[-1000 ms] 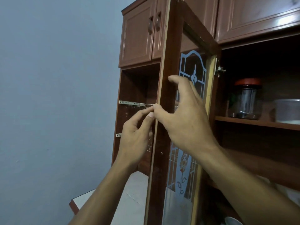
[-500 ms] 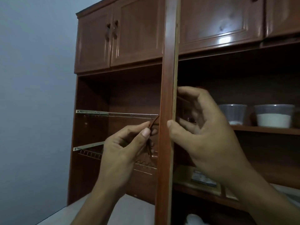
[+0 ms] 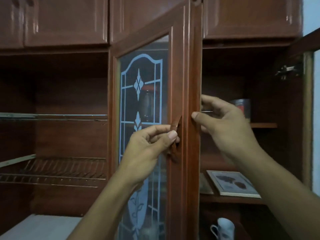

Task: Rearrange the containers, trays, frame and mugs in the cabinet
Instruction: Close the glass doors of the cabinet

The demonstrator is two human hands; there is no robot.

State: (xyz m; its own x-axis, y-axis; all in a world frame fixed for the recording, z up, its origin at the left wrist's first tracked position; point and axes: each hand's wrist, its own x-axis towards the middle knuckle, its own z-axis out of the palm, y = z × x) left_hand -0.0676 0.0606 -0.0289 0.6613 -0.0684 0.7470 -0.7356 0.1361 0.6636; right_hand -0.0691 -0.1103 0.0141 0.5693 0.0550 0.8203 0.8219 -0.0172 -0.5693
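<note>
Head camera looks into a tall brown wooden cabinet (image 3: pixel 65 21) whose upper doors are closed. Its glass door (image 3: pixel 180 75), etched with pale frosted panes and flowers, stands part-way swung out in the middle of the scene, and a second door (image 3: pixel 309 110) is open at the far right edge. The left compartment holds a wire dish rack (image 3: pixel 57 168) under a metal rail, with a pale countertop (image 3: pixel 34 227) below it. The right hand (image 3: pixel 228 129) grips the free edge of the glass door, its thumb pressed on the front face and its fingers curled behind the edge. The left hand (image 3: pixel 149 148) pinches the door handle (image 3: pixel 174 129) between thumb and curled fingers. In the right compartment a picture frame (image 3: pixel 232 182) lies flat on the lower shelf, near the front. On the shelf above it a clear container (image 3: pixel 244 106) stands just behind the right hand, partly hidden by it. A jar with a red lid (image 3: pixel 149 104) shows dimly through the glass, on the same upper shelf and further left. A white mug (image 3: pixel 224 227) stands upright on the lowest level, its handle turned left.
</note>
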